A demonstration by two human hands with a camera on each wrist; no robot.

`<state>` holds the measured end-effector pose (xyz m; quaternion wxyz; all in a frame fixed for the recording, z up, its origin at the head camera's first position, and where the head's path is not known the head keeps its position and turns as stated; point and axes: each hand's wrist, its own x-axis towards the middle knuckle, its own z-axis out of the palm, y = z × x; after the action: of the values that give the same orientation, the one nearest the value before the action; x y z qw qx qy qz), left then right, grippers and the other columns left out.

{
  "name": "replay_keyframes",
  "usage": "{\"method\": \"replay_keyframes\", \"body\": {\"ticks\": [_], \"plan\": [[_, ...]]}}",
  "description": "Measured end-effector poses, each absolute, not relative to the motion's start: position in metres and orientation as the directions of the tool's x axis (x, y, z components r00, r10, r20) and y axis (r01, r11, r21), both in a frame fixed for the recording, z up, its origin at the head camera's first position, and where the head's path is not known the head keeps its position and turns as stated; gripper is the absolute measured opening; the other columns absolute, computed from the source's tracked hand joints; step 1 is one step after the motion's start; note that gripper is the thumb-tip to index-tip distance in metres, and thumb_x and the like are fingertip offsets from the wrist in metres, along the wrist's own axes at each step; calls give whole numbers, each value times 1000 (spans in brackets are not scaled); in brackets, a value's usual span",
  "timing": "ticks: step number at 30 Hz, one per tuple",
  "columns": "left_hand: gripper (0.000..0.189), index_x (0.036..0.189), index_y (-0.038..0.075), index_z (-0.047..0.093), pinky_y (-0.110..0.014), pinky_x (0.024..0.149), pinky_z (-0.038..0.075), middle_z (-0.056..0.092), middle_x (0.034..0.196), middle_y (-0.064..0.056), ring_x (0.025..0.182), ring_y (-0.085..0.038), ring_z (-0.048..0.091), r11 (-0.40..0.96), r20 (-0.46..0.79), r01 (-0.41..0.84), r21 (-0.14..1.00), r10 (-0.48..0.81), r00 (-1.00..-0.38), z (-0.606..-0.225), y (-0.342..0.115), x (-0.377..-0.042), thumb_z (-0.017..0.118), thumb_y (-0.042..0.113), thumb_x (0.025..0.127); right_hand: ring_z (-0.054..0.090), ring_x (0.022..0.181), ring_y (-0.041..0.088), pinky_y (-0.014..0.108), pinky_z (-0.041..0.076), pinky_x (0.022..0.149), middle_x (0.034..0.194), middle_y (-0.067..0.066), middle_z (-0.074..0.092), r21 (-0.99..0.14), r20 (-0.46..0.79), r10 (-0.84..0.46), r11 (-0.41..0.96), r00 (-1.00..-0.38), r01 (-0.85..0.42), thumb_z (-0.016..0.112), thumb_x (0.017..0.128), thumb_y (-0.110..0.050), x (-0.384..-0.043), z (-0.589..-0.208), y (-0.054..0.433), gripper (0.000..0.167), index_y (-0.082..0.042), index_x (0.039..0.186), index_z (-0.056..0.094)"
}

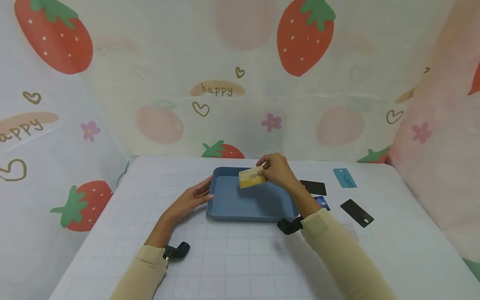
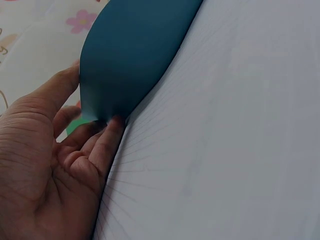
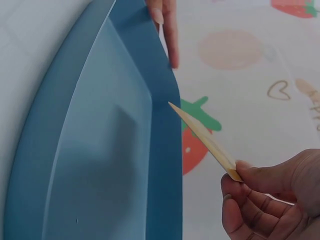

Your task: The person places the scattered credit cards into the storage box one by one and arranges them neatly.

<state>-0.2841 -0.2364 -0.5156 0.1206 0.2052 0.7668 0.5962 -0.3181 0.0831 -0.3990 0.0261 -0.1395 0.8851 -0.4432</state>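
Note:
A yellow and white card [image 1: 252,178] is pinched in my right hand [image 1: 277,170], between thumb and fingers, above the blue tray [image 1: 243,218]. It shows almost edge-on in the right wrist view, the card [image 3: 202,140] tilted and apart from the tray [image 3: 165,165]. My left hand [image 1: 193,198] holds the tray's left end. Seen in the left wrist view, the left hand's bent fingers [image 2: 105,147] touch the bottom edge of the tray [image 2: 132,50], the thumb higher on its wall. The tray's visible floor bears only a shadow.
Right of the tray lie a black card [image 1: 316,188], a blue card [image 1: 322,203] partly behind my right arm, a teal VIP card [image 1: 345,178] and another black card [image 1: 357,213]. A pale card [image 1: 351,230] shows faintly beside the sleeve. A strawberry-print curtain [image 1: 168,62] borders the white table [image 1: 232,266].

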Motion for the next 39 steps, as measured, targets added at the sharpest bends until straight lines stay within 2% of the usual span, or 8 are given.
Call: {"method": "replay_keyframes", "body": {"ticks": [3,10,22,32,39], "plan": [[77,163,10,21,-24,113,35,22,167,-9,150,-25,30,208,50,161,965,453,-890,-515,-236,-284,65,23,102,66,79,25,26,60,59,92,19,68,-790,72,-277,570,-958,-224,74,88,6,-321,-401,77,20,6,108,73],[77,163,11,22,-36,118,31,23,167,-9,150,-26,30,229,46,164,959,447,-893,-511,-235,-283,66,26,101,68,82,27,27,60,59,94,20,69,-788,42,-297,577,-954,-215,75,88,5,-326,-404,62,20,6,108,73],[77,163,13,23,-36,117,31,24,167,-7,150,-24,32,244,48,169,955,434,-899,-515,-236,-285,66,28,101,67,85,26,27,61,61,97,18,67,-785,5,-276,594,-961,-175,76,88,3,-334,-420,36,20,6,107,74],[75,162,11,23,-37,117,31,24,167,-7,150,-24,32,236,52,171,956,438,-897,-515,-237,-286,65,24,102,63,73,21,25,58,59,87,14,64,-769,-32,-250,624,-968,-136,77,88,1,-339,-432,27,16,4,103,75],[75,163,11,23,-37,118,30,23,167,-7,150,-24,30,228,55,172,958,442,-895,-516,-237,-285,65,24,102,64,72,21,24,58,60,86,14,64,-761,-37,-242,635,-969,-130,77,88,0,-340,-441,25,17,5,104,75]]}}
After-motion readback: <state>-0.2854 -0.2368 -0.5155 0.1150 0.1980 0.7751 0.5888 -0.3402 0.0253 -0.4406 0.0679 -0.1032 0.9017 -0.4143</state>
